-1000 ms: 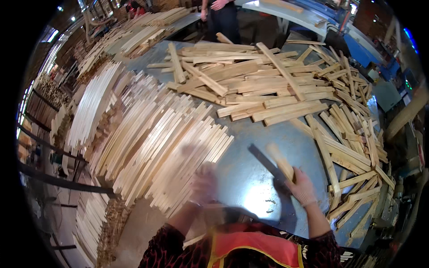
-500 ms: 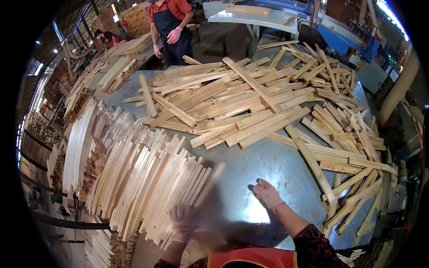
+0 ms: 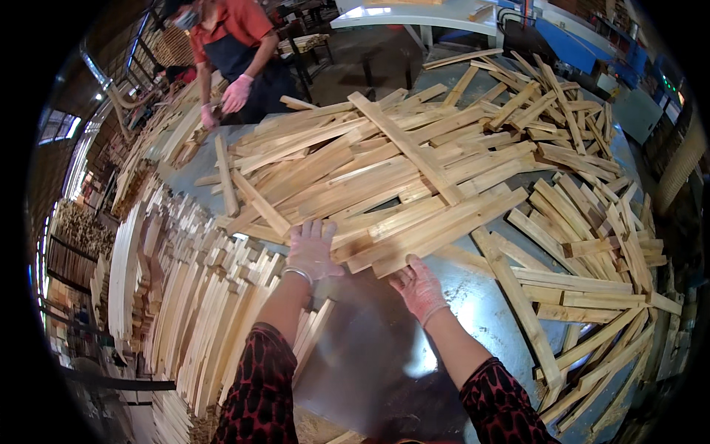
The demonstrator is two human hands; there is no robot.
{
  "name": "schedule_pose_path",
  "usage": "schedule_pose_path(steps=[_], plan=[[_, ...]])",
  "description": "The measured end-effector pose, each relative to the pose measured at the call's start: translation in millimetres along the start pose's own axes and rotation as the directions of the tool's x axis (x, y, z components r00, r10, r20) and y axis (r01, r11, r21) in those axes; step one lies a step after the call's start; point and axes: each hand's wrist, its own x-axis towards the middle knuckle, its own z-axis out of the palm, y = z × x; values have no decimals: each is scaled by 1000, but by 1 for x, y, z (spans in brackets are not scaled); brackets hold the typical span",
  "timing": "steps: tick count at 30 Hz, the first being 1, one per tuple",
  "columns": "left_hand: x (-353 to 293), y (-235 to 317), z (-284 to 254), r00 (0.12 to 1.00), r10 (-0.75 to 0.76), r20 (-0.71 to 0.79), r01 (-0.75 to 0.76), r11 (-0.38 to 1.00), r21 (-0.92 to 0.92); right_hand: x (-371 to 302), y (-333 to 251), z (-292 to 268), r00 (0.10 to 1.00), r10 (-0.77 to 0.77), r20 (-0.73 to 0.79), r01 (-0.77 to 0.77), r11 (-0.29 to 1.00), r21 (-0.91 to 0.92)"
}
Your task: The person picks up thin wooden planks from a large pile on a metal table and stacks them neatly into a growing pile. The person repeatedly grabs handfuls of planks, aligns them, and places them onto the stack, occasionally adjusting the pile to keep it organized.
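A big loose heap of pale wooden slats (image 3: 384,170) covers the far half of a metal table (image 3: 384,333). My left hand (image 3: 312,250), in a thin glove, lies flat with fingers spread on the near edge of the heap. My right hand (image 3: 418,287), also gloved, touches the near end of a long slat (image 3: 451,229) with its fingertips. Neither hand has closed around a slat.
Neat rows of sorted slats (image 3: 200,311) fill the table's left side. More slats (image 3: 592,251) lie scattered at the right. Across the table a person in an orange shirt and dark apron (image 3: 237,59) handles wood. A blue machine (image 3: 577,44) stands far right.
Both my hands have reached forward from the near bare metal to the edge of the heap. The view has tilted up, and the person opposite shows more fully.
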Motion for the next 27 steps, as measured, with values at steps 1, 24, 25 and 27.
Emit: schedule_pose_path(steps=[1, 24, 25, 27], plan=[[7, 0, -2, 998, -1, 65, 1, 1000, -10, 8, 2, 1, 1000, -7, 7, 7, 999, 50], [-361, 100, 90, 857, 238, 457, 395, 265, -879, -290, 116, -124, 974, 223, 36, -61, 413, -909], [-383, 105, 109, 873, 225, 432, 379, 243, -893, -284, 121, -116, 982, 185, -35, -114, 435, -893], [-422, 106, 150, 912, 175, 372, 343, 174, -923, -280, 123, -57, 985, 48, -165, -168, 68, -984]])
